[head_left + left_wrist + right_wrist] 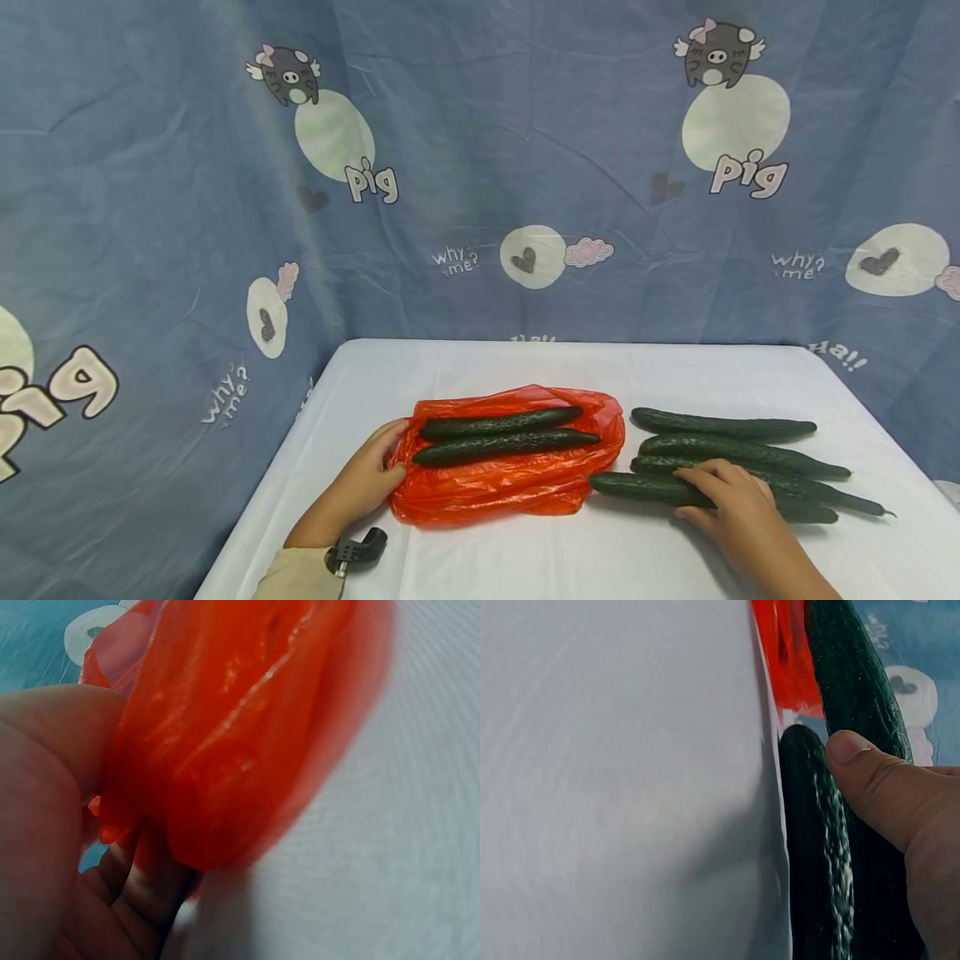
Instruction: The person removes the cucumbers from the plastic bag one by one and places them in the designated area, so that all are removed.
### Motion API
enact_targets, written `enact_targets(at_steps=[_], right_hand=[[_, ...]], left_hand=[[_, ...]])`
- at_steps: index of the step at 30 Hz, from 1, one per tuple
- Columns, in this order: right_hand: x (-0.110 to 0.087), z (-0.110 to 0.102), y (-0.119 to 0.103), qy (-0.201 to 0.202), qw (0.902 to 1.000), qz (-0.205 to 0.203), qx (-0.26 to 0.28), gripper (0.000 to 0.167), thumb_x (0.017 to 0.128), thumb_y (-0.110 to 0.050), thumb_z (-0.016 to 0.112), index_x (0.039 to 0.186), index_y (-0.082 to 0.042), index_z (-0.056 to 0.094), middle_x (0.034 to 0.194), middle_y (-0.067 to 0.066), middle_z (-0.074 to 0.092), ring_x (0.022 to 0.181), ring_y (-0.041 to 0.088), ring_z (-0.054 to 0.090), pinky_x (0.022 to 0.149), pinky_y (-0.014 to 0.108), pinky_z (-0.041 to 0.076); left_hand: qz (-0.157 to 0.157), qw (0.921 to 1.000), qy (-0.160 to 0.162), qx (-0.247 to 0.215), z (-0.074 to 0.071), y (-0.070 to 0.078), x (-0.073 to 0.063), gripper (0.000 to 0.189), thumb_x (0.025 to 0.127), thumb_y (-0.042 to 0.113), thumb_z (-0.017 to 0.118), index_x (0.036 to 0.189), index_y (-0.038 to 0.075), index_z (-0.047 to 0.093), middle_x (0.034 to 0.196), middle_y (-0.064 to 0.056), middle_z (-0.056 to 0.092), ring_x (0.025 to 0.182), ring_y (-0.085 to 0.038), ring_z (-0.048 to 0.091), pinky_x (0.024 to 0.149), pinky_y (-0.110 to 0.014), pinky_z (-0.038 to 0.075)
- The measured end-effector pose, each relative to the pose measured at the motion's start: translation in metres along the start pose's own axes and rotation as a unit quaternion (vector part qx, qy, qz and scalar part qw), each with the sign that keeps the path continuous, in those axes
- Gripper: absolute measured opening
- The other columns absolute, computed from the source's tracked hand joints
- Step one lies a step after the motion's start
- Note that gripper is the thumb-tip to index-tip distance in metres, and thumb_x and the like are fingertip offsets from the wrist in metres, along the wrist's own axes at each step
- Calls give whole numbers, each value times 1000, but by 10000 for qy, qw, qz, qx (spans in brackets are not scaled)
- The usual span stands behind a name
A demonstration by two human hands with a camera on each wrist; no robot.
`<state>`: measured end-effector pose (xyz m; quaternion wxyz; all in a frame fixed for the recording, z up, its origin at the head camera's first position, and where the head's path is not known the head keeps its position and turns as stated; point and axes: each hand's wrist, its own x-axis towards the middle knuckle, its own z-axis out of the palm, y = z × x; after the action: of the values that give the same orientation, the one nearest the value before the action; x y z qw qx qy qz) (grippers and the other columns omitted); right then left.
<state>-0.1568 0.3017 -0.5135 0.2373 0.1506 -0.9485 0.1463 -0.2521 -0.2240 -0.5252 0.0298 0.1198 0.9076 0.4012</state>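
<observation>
A red plastic bag lies flat mid-table, with two dark green cucumbers side by side on it. My left hand holds the bag's left edge; in the left wrist view, the thumb is on one side of the red film and the fingers behind it. On the right, my right hand grips the nearest cucumber round its middle. Its left tip reaches the bag's right edge. In the right wrist view, the thumb presses on this cucumber, beside another cucumber.
Behind the gripped cucumber lie three more, the farthest cucumber at the back. A white cloth covers the table. A blue curtain with pig prints hangs behind and to the left. A black band circles the left wrist.
</observation>
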Motion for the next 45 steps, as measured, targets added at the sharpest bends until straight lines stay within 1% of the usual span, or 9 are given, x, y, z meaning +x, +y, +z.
enact_targets(at_steps=[5,12,19,21,29,34,38,42,45], right_hand=[[-3,-5,7,-107,9996,261,27,53,63,-24,98,112,-20,79,103,-5,67,95,26,66,79,56,46],[-9,-9,18,25,9996,272,-42,55,62,-22,98,113,-20,78,103,-4,67,94,25,65,76,53,45],[-11,-12,23,-202,9988,445,0,55,64,-21,97,116,-18,77,106,2,68,98,32,66,77,61,48],[-11,-12,24,-251,9985,495,-30,55,65,-20,96,116,-17,77,106,3,69,99,32,66,77,62,48],[-15,-11,27,-373,9972,645,-42,56,66,-19,96,119,-16,77,107,5,68,99,32,65,76,62,49],[-16,-11,31,-642,9949,781,-20,54,70,-21,94,120,-15,76,110,8,67,102,36,64,78,62,48],[-19,-11,36,-923,9926,791,-45,52,72,-22,93,120,-13,76,111,12,66,102,38,62,83,59,47],[-21,-12,40,-1222,9889,849,-26,51,75,-23,91,122,-11,75,113,14,63,103,37,59,91,57,42],[-20,-13,41,-1265,9878,904,32,50,76,-22,91,122,-10,74,113,14,63,104,36,58,93,57,39]], left_hand=[[12,10000,1,5,0,1,0,72,91,2,59,160,10,41,167,-9,37,152,-36,37,123,-61,32],[50,10000,25,-37,1,-1,0,71,91,1,59,160,8,41,166,-11,38,153,-38,36,123,-62,30],[22,10000,20,-43,1,-1,-2,71,91,2,59,159,6,41,166,-12,39,153,-38,36,122,-62,31],[-14,10000,14,-55,1,0,-1,71,91,2,59,160,7,42,166,-11,39,153,-37,36,122,-61,31],[11,10000,-26,-53,1,-1,0,70,92,2,60,160,7,42,166,-11,39,153,-37,37,122,-61,31],[8,9999,-22,-112,1,-1,0,70,92,1,60,159,7,42,165,-11,39,153,-37,37,123,-61,31],[-24,9999,-26,-96,1,-1,-1,70,92,2,59,159,7,42,165,-10,40,152,-36,38,123,-59,31],[35,9999,-35,-121,1,0,-2,70,92,1,59,159,6,42,165,-11,40,152,-36,38,122,-59,32],[79,9999,-19,-100,1,0,-1,71,91,0,59,160,7,41,165,-11,40,152,-37,38,122,-60,32]])
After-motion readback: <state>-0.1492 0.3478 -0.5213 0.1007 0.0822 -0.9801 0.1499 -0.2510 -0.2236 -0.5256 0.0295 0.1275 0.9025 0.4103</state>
